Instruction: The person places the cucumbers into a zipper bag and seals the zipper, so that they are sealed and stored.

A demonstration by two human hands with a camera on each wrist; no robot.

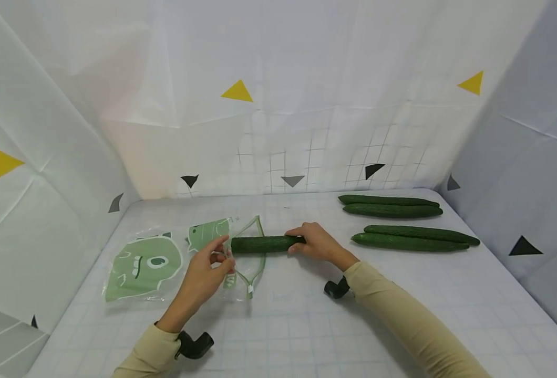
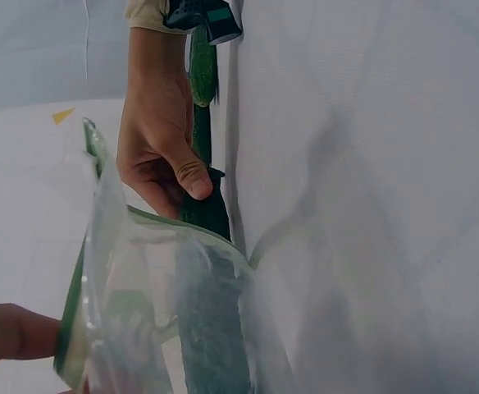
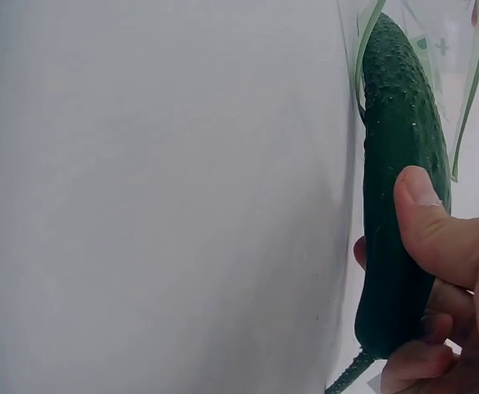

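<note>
Gripping a long, bumpy, dark-green cucumber (image 1: 261,244) mid-frame w/ my R hand (image 1: 318,242), thumb & fingers curled round one end; its other end's inside the mouth of a clear plastic bag w/ green rim (image 2: 133,316). My L hand (image 1: 206,270), ctr-left, fingers bent, pinches that rim. A clear plastic bag w/ green one-eyed monster print (image 1: 146,265) lies frame left; two pairs of dark-green cucumbers (image 1: 392,210), frame right.
</note>
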